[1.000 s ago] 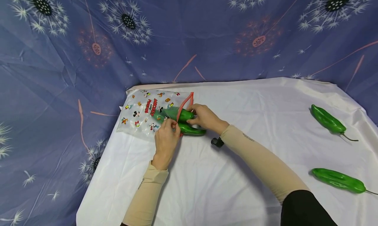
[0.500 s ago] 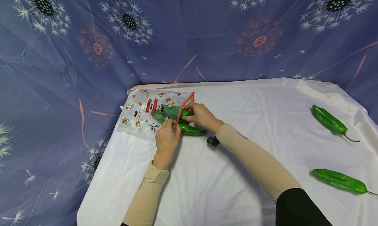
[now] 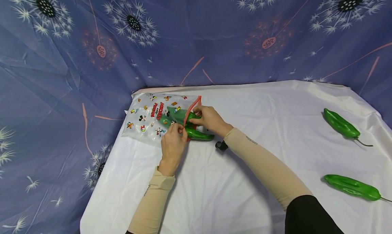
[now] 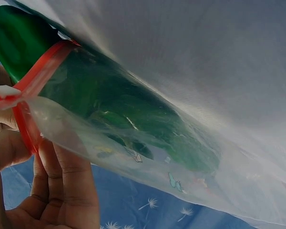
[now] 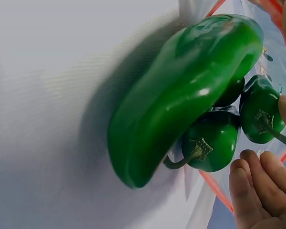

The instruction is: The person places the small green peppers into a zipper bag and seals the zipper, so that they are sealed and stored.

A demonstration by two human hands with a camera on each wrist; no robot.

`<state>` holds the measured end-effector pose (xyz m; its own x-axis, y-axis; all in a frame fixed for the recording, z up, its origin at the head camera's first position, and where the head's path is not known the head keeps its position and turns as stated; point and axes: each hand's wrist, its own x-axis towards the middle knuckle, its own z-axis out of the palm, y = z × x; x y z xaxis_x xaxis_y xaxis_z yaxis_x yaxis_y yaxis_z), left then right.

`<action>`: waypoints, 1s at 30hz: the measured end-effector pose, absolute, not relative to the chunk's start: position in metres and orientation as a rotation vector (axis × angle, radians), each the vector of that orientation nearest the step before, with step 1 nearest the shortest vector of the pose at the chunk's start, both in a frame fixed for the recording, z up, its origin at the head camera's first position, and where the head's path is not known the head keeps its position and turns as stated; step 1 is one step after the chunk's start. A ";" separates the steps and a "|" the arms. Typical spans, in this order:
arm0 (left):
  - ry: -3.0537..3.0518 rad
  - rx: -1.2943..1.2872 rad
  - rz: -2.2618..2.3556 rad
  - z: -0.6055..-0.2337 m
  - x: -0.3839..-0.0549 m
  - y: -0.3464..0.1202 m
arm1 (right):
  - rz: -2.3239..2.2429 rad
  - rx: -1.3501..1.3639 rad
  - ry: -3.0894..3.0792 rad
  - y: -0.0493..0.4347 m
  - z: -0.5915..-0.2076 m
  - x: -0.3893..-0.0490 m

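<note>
A clear zip bag (image 3: 144,128) with cartoon prints and a red zip edge lies at the table's back left, its mouth facing right. My left hand (image 3: 174,144) pinches the near side of that edge, also plain in the left wrist view. Several green peppers lie partly inside; one nearest pepper (image 3: 200,135) sticks out of the mouth. My right hand (image 3: 211,120) is at the mouth, around the stem end of another pepper (image 5: 257,112). In the right wrist view its thumb touches that pepper, with the fingertips close below. A third stemmed pepper (image 5: 212,140) sits between them.
Two more green peppers, a farther one (image 3: 341,125) and a nearer one (image 3: 352,187), lie on the right of the white-covered table (image 3: 232,193). A blue dandelion-print cloth (image 3: 214,33) hangs behind the table and along its left.
My right hand has moved slightly left, and the pepper at its fingers has gone deeper into the bag. The left hand has kept its place at the red edge.
</note>
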<state>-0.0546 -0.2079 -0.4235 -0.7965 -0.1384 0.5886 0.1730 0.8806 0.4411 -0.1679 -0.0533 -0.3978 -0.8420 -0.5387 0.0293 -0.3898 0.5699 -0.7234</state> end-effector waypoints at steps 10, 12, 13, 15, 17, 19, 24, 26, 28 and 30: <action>-2.397 -0.036 -0.655 -0.423 -0.054 -0.207 | -1.162 -0.778 2.578 -0.049 -0.395 -0.166; -2.398 -0.036 -0.654 -0.423 -0.054 -0.207 | -1.175 -0.776 2.568 -0.047 -0.393 -0.165; -2.398 -0.036 -0.654 -0.422 -0.053 -0.207 | -1.182 -0.774 2.564 -0.046 -0.393 -0.165; -2.402 -0.032 -0.657 -0.422 -0.053 -0.207 | -1.192 -0.768 2.564 -0.042 -0.392 -0.165; -2.404 -0.028 -0.661 -0.422 -0.053 -0.207 | -1.197 -0.762 2.568 -0.038 -0.390 -0.165; -2.407 -0.025 -0.664 -0.422 -0.053 -0.207 | -1.193 -0.761 2.580 -0.034 -0.389 -0.166; -2.413 -0.016 -0.659 -0.422 -0.052 -0.207 | -1.195 -0.752 2.605 -0.028 -0.387 -0.168; -2.412 -0.011 -0.657 -0.422 -0.052 -0.207 | -1.203 -0.739 2.612 -0.026 -0.386 -0.169; -2.407 -0.011 -0.655 -0.422 -0.052 -0.207 | -1.212 -0.729 2.612 -0.023 -0.385 -0.169; -2.406 -0.011 -0.653 -0.422 -0.053 -0.207 | -1.209 -0.726 2.617 -0.020 -0.383 -0.170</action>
<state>-0.0525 -0.2067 -0.4221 -0.7970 -0.1506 0.5850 0.1661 0.8765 0.4518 -0.1698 -0.0196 -0.3832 -0.8674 -0.4952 0.0494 -0.3585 0.5529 -0.7522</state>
